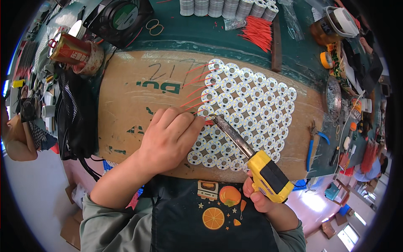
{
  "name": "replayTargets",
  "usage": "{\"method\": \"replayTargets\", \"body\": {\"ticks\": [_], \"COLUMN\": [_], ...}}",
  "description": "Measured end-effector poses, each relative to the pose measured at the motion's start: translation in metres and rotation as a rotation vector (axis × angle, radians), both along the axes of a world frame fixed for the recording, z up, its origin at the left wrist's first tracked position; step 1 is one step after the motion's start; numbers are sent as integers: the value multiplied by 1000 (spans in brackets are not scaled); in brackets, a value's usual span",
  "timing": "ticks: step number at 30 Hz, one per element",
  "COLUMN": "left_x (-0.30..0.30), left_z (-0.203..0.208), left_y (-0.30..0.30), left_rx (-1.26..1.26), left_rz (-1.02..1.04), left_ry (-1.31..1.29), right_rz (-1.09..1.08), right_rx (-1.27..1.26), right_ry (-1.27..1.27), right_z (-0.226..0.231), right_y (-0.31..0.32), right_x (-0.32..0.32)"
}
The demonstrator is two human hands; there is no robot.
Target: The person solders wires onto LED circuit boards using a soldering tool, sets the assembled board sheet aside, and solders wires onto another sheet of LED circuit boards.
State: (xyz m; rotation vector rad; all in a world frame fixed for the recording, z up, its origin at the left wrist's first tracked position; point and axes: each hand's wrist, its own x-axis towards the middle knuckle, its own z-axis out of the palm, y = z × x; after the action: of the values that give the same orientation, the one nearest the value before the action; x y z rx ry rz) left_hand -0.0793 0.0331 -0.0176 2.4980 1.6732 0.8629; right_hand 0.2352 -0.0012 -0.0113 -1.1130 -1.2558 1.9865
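Observation:
A sheet of small round white LED boards (244, 89), laid in rows, lies on a cardboard piece (126, 92). My left hand (170, 136) is closed at the sheet's left edge, its fingertips pinching short red wires (209, 122). In my right hand (259, 198) is a yellow-and-black soldering gun (270, 176). Its dark metal tip slants up and left, down onto a board right beside my left fingertips. Whether the tip touches metal there is too small to tell. Along the left column, above my left hand, single red wires (194, 90) stick out leftward from several boards.
Stacked round boards (214, 7) and a heap of red wires (257, 33) sit at the back, beside a dark bar (276, 48). A black fan (119, 19) and a can (70, 48) stand back left. Blue-handled pliers (312, 145) lie right. Another person (21, 140) is far left.

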Motion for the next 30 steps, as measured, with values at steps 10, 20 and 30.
{"method": "replayTargets", "body": {"ticks": [10,20,30], "left_x": [-1,-1,2], "left_z": [-2,-3,7], "left_y": [-1,-2,-5], "left_rx": [-14,-16,-21], "left_rz": [-7,-1,65], "left_ry": [-3,2,-37], "right_rz": [-9,91,73], "right_rx": [-35,-131,-139], "right_ry": [40,-11,145], "right_z": [-1,0,2], "right_y": [0,2,-1], "right_x": [-3,3,10]}}
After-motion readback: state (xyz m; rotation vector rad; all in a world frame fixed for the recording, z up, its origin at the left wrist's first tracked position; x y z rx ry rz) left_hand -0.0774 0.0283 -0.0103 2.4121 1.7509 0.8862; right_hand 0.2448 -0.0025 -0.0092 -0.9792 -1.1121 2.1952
